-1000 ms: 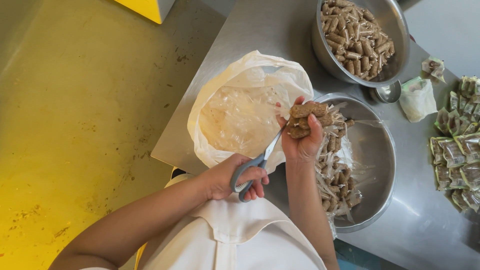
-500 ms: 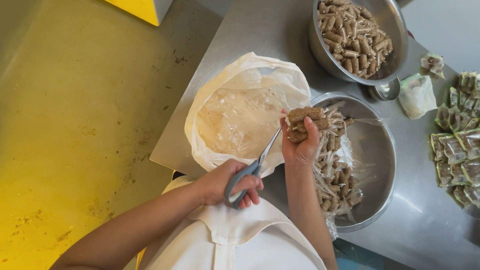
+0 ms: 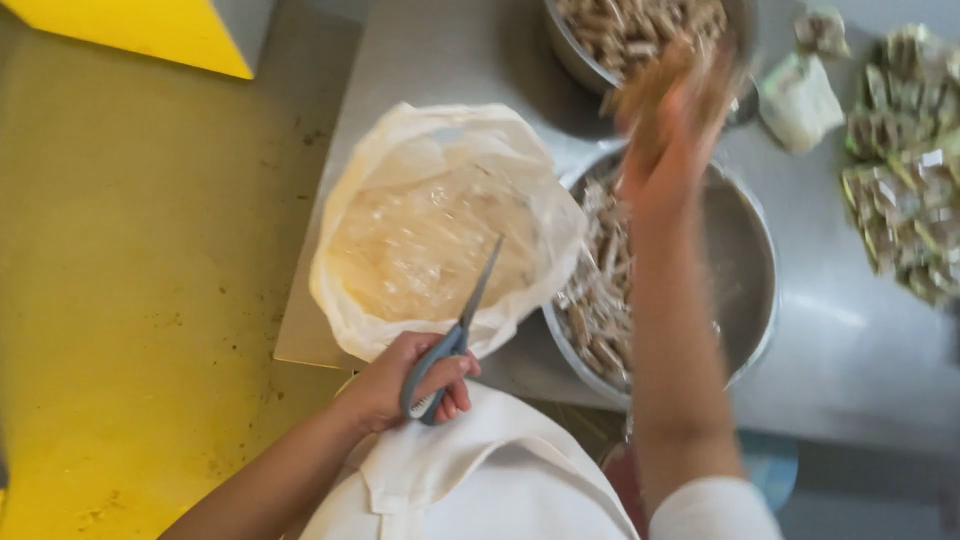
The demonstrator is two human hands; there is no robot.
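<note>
My left hand (image 3: 405,378) grips grey-handled scissors (image 3: 452,345), their blades pointing up over a white plastic bag (image 3: 440,225) that stands open at the table's near edge. My right hand (image 3: 675,150) is blurred and raised between two metal bowls, with a clump of brown pieces (image 3: 665,75) at its fingertips. Below it, the near bowl (image 3: 745,270) holds brown sticks and clear wrappers (image 3: 600,300). The far bowl (image 3: 575,55) is full of brown stick-shaped pieces (image 3: 630,25).
Wrapped green-and-brown packets (image 3: 905,160) are piled on the steel table (image 3: 850,350) at the right, beside a small white packet (image 3: 800,100). A yellow floor (image 3: 130,280) lies to the left, and a yellow box corner (image 3: 150,30) sits at top left.
My right hand has moved up and away from the near bowl toward the far bowl with the brown clump. The left hand with the scissors has stayed almost in place.
</note>
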